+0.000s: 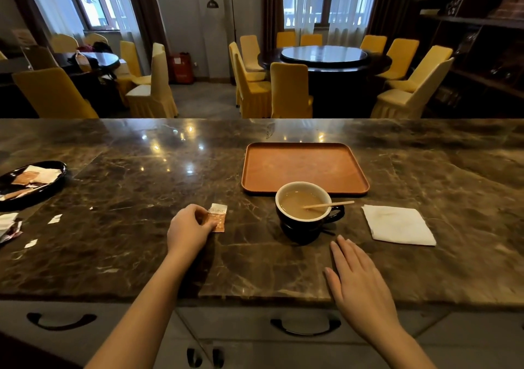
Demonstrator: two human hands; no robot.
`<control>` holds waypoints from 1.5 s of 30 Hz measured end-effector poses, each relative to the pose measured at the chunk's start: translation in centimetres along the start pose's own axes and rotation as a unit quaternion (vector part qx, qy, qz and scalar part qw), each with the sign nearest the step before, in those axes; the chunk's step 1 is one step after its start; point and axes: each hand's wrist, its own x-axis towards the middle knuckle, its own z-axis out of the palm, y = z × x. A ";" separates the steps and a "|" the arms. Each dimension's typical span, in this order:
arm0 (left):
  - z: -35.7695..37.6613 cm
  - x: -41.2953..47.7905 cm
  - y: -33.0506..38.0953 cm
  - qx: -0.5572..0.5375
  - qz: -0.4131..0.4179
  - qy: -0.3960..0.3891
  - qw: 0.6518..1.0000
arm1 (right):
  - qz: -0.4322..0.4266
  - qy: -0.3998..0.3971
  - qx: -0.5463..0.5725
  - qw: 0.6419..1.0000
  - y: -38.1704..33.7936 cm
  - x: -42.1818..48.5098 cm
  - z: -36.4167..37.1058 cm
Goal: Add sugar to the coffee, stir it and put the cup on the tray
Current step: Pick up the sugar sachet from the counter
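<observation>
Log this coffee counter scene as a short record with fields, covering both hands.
surface: dark marble counter
cup: black ceramic cup of milky coffee, on counter, just before the tray
stirrer: thin wooden stick leaning in cup
tray: orange rectangular tray, nothing on it
left hand: pinching small orange-and-white sugar packet on the counter
right hand: flat, open, near cup, holding nothing
napkin: white folded napkin, right of cup

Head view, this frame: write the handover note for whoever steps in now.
Left hand: grip closed on the small orange-and-white sugar sachet, at the brown marble counter; whether it has been torn, unclear.
Right hand: open, flat on the counter near the black ceramic cup of milky coffee.
Thin wooden stirrer rests in the cup.
Orange rectangular tray behind it holds nothing.
Left: sugar, stirring, cup onto tray.
</observation>
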 end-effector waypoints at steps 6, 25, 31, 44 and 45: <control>-0.1 -0.2 0.0 -0.078 -0.006 -0.032 0.996 | 0.022 -0.003 -0.013 1.000 -0.1 -0.1 0.0; -2.2 -6.4 6.0 -0.274 0.047 -0.187 0.942 | 0.012 0.106 0.237 0.966 0.1 -0.7 -0.8; -2.7 -8.4 8.9 -0.278 0.124 -0.241 0.921 | 0.031 0.036 0.532 0.846 -3.8 -1.3 -5.7; -2.5 -7.3 11.7 -0.340 0.157 -0.279 0.884 | 0.058 -0.014 0.719 0.692 -5.2 1.9 -8.5; -2.4 -7.0 12.0 -0.336 0.160 -0.283 0.884 | 0.064 -0.010 0.720 0.691 -5.2 2.3 -8.6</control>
